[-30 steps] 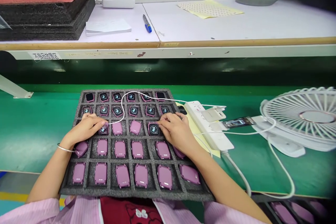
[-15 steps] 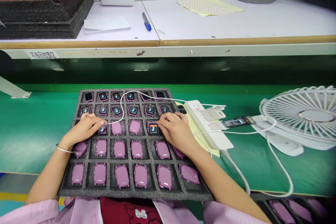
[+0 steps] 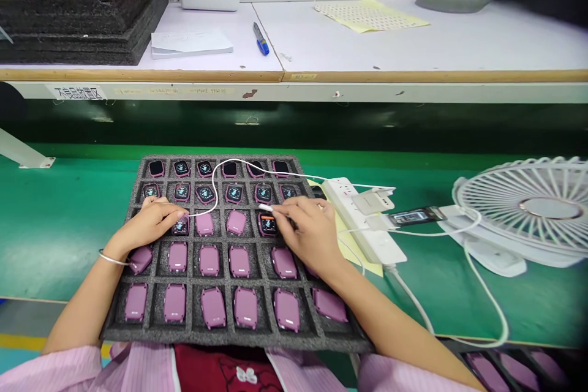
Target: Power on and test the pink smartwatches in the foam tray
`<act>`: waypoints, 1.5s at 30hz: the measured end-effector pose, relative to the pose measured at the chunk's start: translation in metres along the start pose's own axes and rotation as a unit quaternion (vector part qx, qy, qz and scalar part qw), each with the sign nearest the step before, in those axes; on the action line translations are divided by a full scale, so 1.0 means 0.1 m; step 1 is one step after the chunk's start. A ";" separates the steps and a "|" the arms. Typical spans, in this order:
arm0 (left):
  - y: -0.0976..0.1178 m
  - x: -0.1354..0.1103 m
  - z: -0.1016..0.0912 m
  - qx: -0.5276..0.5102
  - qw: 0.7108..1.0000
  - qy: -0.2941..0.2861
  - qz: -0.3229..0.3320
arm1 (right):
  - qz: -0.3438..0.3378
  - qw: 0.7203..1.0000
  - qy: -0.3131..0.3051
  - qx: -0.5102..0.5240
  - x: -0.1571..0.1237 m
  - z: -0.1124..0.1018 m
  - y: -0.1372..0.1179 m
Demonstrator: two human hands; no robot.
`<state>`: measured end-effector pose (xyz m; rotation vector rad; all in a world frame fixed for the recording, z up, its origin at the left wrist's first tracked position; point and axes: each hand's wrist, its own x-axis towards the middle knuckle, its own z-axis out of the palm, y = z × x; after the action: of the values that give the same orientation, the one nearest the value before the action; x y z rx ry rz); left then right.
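Observation:
A grey foam tray (image 3: 193, 335) holds pink-purple smartwatch bodies in its compartments: screens up in the far rows, backs up in the near rows. My left hand (image 3: 154, 225) pinches the end of a white charging cable (image 3: 215, 180) against a lit watch (image 3: 180, 225) in the third row. That cable arches over the tray toward the power strip. Between the fingertips of my right hand (image 3: 310, 233) is a small white cable plug (image 3: 265, 207). It is just above a watch with an orange band on its screen (image 3: 267, 225), and I cannot tell whether they touch.
A white power strip (image 3: 362, 220) with chargers lies right of the tray, on yellow paper. Farther right is a white fan (image 3: 528, 205), with loose cables around it. A raised shelf (image 3: 197, 90) behind carries foam blocks (image 3: 82, 27), papers and a pen (image 3: 260, 38). People stand beyond.
The white plug now shows in my right fingers, which have shifted slightly up from beside the orange-banded watch. One top-row watch screen has gone dark. My left hand keeps its place.

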<state>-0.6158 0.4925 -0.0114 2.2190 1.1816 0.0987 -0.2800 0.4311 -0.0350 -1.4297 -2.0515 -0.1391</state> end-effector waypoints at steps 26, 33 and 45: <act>0.63 0.08 0.09 0.094 0.991 0.095 -0.016 | -0.039 0.979 -0.200 0.006 0.21 0.25 -0.08; 0.86 0.18 0.34 0.296 0.952 0.068 0.022 | -0.057 0.977 -0.202 0.033 0.20 0.23 -0.13; 0.41 0.30 0.02 0.016 0.999 0.050 -0.001 | -0.059 0.975 -0.210 -0.043 0.19 0.24 -0.22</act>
<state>-0.5673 0.4979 0.0033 2.2635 1.2465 0.1947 -0.3136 0.4478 -0.0387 -1.4858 -2.5012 0.0303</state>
